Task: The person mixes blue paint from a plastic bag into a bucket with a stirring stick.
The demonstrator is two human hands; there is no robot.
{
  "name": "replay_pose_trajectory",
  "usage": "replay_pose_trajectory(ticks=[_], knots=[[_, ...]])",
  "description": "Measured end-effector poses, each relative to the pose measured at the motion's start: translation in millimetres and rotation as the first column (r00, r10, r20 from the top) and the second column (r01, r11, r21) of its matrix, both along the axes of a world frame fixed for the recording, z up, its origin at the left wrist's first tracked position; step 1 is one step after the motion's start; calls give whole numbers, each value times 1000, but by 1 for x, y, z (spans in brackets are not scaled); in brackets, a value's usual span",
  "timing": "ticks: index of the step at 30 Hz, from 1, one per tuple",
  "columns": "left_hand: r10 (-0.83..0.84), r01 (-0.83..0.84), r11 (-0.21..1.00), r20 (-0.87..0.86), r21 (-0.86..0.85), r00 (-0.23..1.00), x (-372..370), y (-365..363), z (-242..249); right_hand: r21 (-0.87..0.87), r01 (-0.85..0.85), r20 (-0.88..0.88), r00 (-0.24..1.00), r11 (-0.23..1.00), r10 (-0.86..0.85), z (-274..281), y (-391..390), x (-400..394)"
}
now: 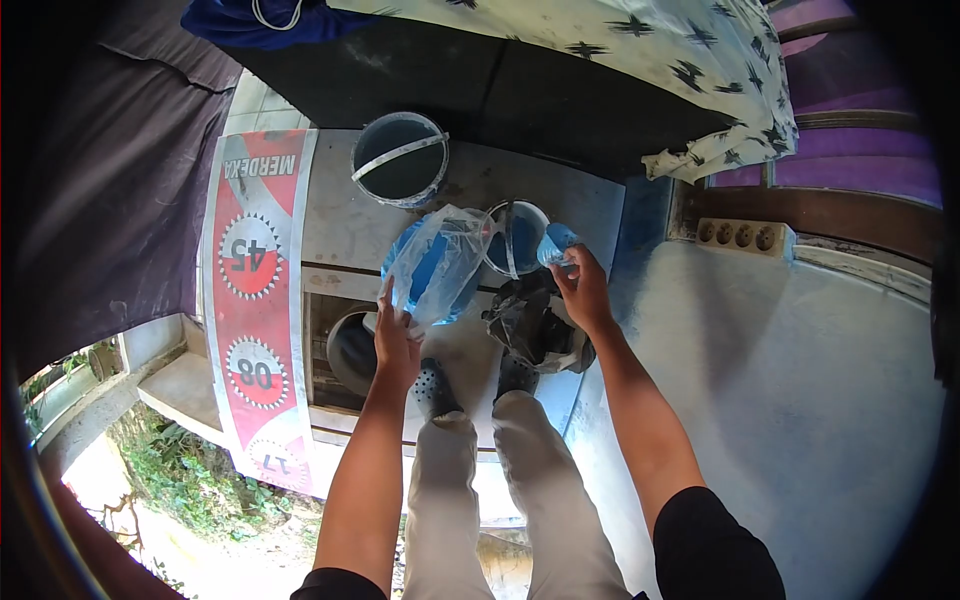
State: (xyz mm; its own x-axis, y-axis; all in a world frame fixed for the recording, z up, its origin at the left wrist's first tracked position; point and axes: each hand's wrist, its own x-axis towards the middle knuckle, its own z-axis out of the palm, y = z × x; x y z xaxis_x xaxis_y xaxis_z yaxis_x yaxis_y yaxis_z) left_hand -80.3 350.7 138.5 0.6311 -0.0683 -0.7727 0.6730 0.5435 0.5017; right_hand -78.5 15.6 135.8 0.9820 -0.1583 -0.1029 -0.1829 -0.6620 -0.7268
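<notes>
My left hand point(397, 338) is closed on the edge of a clear plastic bag point(445, 255), which hangs spread out over a blue tub point(402, 250). Part of the tub is hidden behind the bag. Off to the right, my right hand point(583, 283) pinches a small light-blue plastic cup point(558, 240). That cup is beside the rim of a small bucket point(527, 225) with a pale handle. Below the small bucket sits a black plastic bag point(535, 318), its mouth gaping, just left of my right wrist.
A larger dark bucket point(402, 190) with a white handle stands farther back. Along the left lies a red and white banner point(253, 320). A round dark basin point(352, 350) sits in a recess near my left forearm. A socket strip point(742, 237) is at the right wall.
</notes>
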Motion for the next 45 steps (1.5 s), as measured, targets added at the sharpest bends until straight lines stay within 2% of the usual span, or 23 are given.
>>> replay_pose_trajectory(ticks=[5, 11, 12, 14, 15, 16, 18, 19, 20, 22, 24, 26, 30, 33, 35, 36, 37, 38, 40, 42, 43, 45], knots=[[10, -10, 999, -3, -43, 1000, -2, 12, -3, 49, 67, 60, 996, 997, -69, -15, -1, 10], [-35, 34, 999, -14, -9, 999, -4, 0, -1, 21, 213, 153, 965, 977, -213, -29, -21, 14], [1, -1, 1000, -24, 8, 1000, -3, -4, 2, 13, 224, 155, 962, 974, -224, -38, -25, 11], [23, -23, 1000, -27, 6, 999, 1, -16, 7, -70, 297, 245, 930, 952, -272, -56, -36, 8], [40, -41, 999, -32, -5, 999, 2, -17, 8, -49, 357, 175, 923, 933, -344, -59, -37, 7], [60, -61, 998, -37, -14, 998, 3, -18, 10, -56, 368, 184, 918, 928, -352, -64, -40, 4], [39, -39, 999, -32, 2, 999, 4, -20, 11, -403, 362, 266, 925, 841, -271, -76, -41, 1], [58, -58, 998, -14, -8, 998, 3, -20, 7, -310, 395, 268, 909, 865, -319, -82, -39, 2], [78, -78, 997, 3, -17, 997, 3, -19, 4, -309, 405, 272, 905, 861, -328, -89, -38, 3], [67, -66, 998, 21, -21, 998, 7, -23, 5, -270, 355, 218, 928, 895, -302, -115, -43, 1], [40, -42, 998, 39, 53, 998, 13, -30, 9, -246, 366, 191, 926, 897, -325, -133, -44, 1], [57, -57, 998, 75, -12, 996, 13, -29, -2, -210, 370, 84, 929, 905, -360, -148, -43, 1], [32, -32, 999, 101, -4, 994, 15, -33, -4, -268, 385, 81, 923, 883, -377, -166, -39, -2], [42, -40, 999, 112, -19, 993, 12, -31, -8, -281, 403, 10, 909, 871, -418, -170, -40, -8], [44, -41, 999, 113, -31, 993, 11, -30, -11, -296, 334, -90, 923, 895, -374, -182, -45, -12], [40, -37, 999, 113, -30, 993, 10, -28, -9, -291, 305, -84, 936, 907, -341, -189, -53, -11], [38, -29, 997, 119, -71, 992, 9, -25, -8, -349, 205, -93, 964, 915, -251, -195, -60, -19], [94, -89, 993, 69, -77, 993, 10, -27, -1, -402, 106, -106, 981, 910, -161, -195, -62, -26], [133, -133, 991, 1, 33, 991, 14, -30, 14, -397, 177, -179, 948, 901, -265, -149, -59, -18], [123, -122, 991, -29, 46, 992, 8, -16, 7, -367, 272, 11, 957, 889, -289, -99, -51, -2], [115, -113, 993, -29, 39, 993, 6, -12, 9, -358, 262, 9, 961, 896, -278, -67, -36, 10], [103, -103, 995, -17, 14, 995, -2, -1, 6, -188, 146, 192, 975, 971, -110, -1, -11, 34]])
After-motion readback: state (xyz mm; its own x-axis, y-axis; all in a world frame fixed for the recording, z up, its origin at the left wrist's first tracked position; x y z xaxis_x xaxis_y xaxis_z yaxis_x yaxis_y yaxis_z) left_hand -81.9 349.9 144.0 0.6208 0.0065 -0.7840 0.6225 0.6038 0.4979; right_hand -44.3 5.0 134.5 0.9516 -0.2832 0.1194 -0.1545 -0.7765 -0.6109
